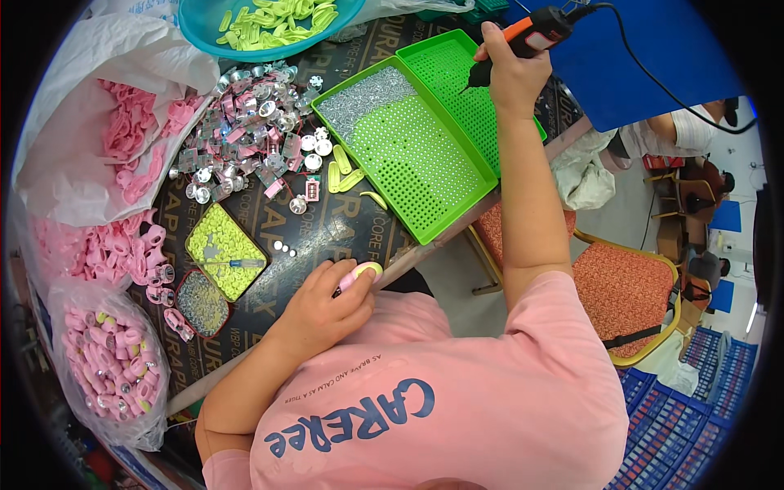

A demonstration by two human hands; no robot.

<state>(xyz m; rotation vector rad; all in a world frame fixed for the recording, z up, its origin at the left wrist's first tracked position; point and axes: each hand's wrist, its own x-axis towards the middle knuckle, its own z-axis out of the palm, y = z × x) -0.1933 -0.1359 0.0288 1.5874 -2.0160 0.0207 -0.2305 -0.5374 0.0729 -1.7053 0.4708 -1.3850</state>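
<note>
My left hand (331, 306) is closed around a small pink flashlight (359, 278) with a lime-green top, just over the table's near edge. Raised at the upper right, my right hand (516, 73) grips an orange-and-black electric screwdriver (535, 34). Its tip points down-left over a bright green perforated tray (445, 61). Beside that lies a second green tray (425, 200), with many small silver screws (371, 94) gathered at its far end. Several loose lime-green strips (341, 159) rest along its left side.
Left of the trays sit a heap of silver reflector units (245, 131), a box of small yellow-green parts (216, 237) and a round dish (204, 306). Bags of pink shells (126, 122) and pink flashlights (114, 363) line the far left. A teal bowl (269, 53) stands at the back.
</note>
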